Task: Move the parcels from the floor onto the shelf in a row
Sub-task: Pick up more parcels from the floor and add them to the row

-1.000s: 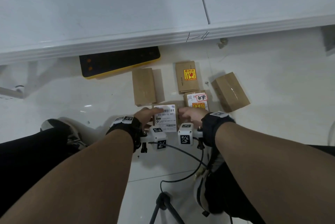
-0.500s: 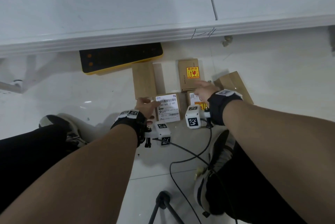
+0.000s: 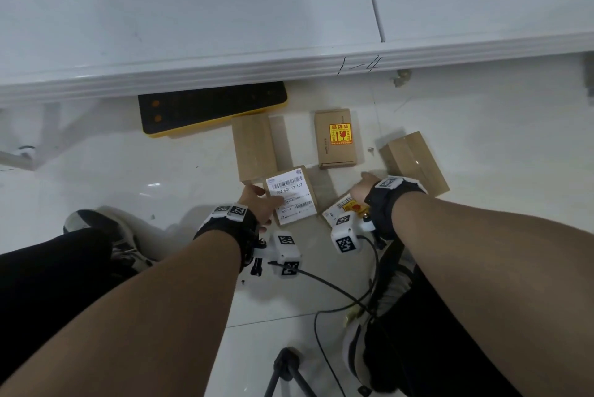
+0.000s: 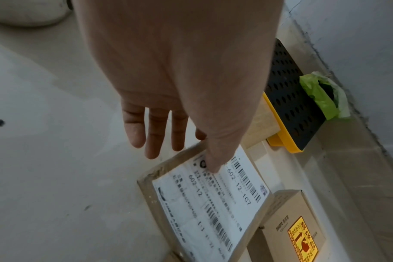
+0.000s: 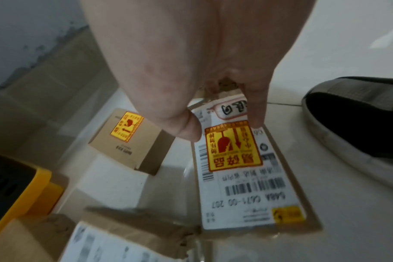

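Note:
Several brown parcels lie on the white floor below the white shelf (image 3: 193, 10). My left hand (image 3: 260, 203) grips the white-label parcel (image 3: 291, 195) at its left edge. Its thumb lies on the label (image 4: 213, 200) and the fingers (image 4: 156, 134) reach down beside and under the edge. My right hand (image 3: 361, 191) pinches the near end of the red-sticker parcel (image 3: 340, 213), thumb and fingers (image 5: 256, 109) on either side of the parcel's (image 5: 247, 177) end. A plain parcel (image 3: 254, 147), a fragile-sticker box (image 3: 336, 139) and a taped box (image 3: 414, 162) lie untouched.
A black perforated pad with a yellow rim (image 3: 212, 107) lies half under the shelf's front edge (image 3: 225, 72). My shoes (image 3: 106, 232) stand on either side, with a cable (image 3: 334, 287) and a tripod leg (image 3: 286, 367) between them.
My right hand let go of the white-label parcel, moved right and took hold of the red-sticker parcel. The left hand kept the white-label parcel and shifted it up the view.

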